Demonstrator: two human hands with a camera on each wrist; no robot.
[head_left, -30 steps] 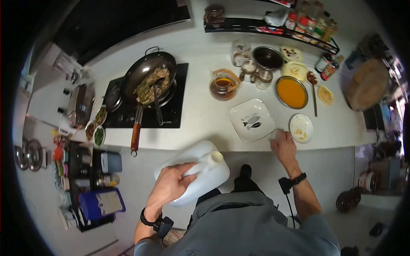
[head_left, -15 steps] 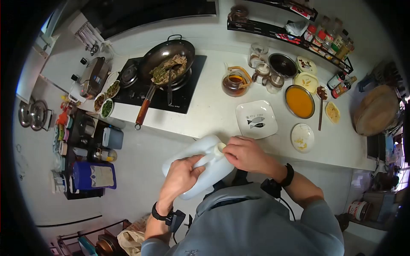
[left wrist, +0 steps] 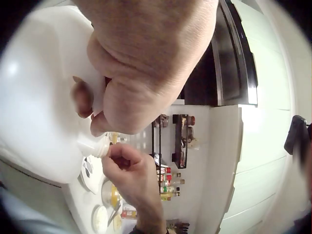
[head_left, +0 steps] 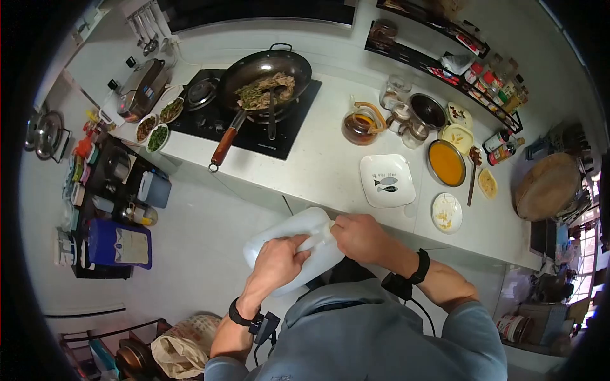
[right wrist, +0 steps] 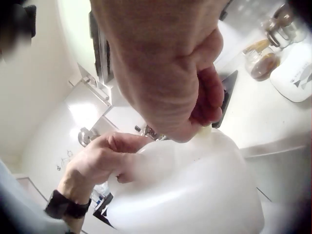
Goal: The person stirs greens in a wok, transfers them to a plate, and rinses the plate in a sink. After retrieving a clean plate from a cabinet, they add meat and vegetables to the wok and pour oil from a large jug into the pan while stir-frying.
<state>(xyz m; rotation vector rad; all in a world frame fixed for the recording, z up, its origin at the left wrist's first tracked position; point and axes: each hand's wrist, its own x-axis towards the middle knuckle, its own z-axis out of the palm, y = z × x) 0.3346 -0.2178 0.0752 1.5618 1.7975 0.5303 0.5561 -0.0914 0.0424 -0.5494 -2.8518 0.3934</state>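
A large translucent white plastic jug (head_left: 289, 227) is held tilted in front of the body, at the counter's front edge. My left hand (head_left: 277, 263) grips its handle, the thumb and fingers wrapped round it. At the jug's neck (left wrist: 90, 145), my right hand (head_left: 361, 238) pinches the pale cap (right wrist: 206, 132) between thumb and curled fingers. Those fingers hide most of the cap. In the right wrist view the jug's smooth body (right wrist: 195, 190) fills the lower middle, with the left hand (right wrist: 100, 163) behind it.
On the counter beyond stand a square fish-pattern plate (head_left: 375, 198), a small white dish (head_left: 447, 222), a bowl of orange liquid (head_left: 447, 163) and a glass teapot (head_left: 359, 130). A wok (head_left: 260, 66) with food sits on the cooktop (head_left: 292, 130), its wooden handle (head_left: 223, 145) jutting past the edge.
My right hand has left the counter beside the square plate and come over to the jug's mouth. The left hand has kept its grip on the handle. The head view has shifted.
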